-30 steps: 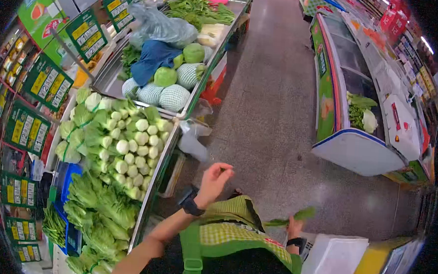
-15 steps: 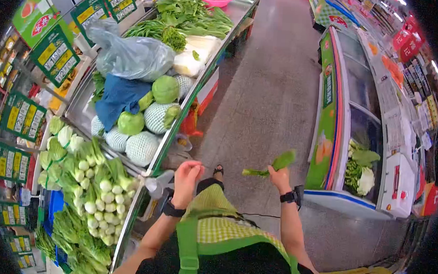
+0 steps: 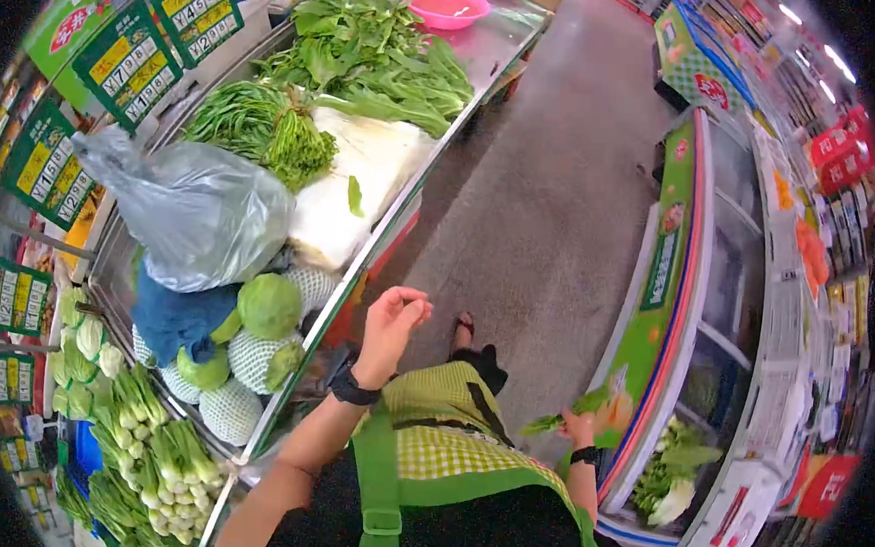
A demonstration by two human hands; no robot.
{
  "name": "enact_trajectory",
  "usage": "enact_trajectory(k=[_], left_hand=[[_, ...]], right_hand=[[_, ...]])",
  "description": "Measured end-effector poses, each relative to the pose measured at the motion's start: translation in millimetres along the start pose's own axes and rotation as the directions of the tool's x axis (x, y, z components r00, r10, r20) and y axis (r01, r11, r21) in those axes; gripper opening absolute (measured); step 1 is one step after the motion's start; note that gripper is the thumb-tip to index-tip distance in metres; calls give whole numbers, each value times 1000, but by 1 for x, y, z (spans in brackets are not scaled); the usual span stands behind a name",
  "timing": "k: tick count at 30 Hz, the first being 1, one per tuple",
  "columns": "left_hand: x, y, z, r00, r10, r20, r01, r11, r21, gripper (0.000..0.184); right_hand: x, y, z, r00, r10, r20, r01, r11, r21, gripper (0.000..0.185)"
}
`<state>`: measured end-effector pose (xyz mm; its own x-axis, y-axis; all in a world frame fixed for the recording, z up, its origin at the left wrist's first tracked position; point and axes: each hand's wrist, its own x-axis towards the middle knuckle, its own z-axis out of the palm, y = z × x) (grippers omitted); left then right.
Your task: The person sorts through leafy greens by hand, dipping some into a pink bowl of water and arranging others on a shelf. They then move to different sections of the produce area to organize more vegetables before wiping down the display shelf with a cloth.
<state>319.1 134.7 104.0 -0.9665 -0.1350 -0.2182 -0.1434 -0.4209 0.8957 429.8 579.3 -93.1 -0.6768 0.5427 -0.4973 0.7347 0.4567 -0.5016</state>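
My right hand (image 3: 578, 426) is closed around a small bunch of leafy greens (image 3: 598, 400), low beside the green-sided freezer. Its leaf tip points up and the stalk end sticks out to the left. My left hand (image 3: 394, 328) is raised over the aisle by the stall's edge. Its fingers are curled toward the thumb, and nothing shows in them. Nearest to it on the stall are cabbages (image 3: 269, 305), several in white foam nets, and a white slab-like pack (image 3: 348, 183) with a loose green leaf (image 3: 354, 195) on top.
A grey plastic bag (image 3: 211, 215) and a blue cloth (image 3: 176, 316) lie by the cabbages. Leafy greens (image 3: 371, 49) and a pink basin (image 3: 446, 5) are farther back. The freezer (image 3: 674, 248) bounds the aisle (image 3: 522, 198) on the right.
My view has shifted forward along the stall. My right hand has lowered toward the freezer with the greens still in it. My left hand stays raised with fingers curled.
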Motion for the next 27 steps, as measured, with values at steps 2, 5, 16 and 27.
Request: enact_trajectory(k=[2,5,16,27], left_hand=[[34,-8,5,997,2,-71,-1,1000,15,11],[87,-26,11,973,-29,-227,29,1000,-5,12],[208,3,53,846,-93,-525,16,989,-150,13],[383,-10,20,774,-334,-539,45,877,-479,14]], right_hand=[[51,-29,-3,958,127,256,-202,934,293,25],[93,-161,-11,958,-253,137,236,963,132,28],[137,-763,57,60,-924,377,230,381,896,30],[271,-794,227,387,-507,770,373,850,372,19]])
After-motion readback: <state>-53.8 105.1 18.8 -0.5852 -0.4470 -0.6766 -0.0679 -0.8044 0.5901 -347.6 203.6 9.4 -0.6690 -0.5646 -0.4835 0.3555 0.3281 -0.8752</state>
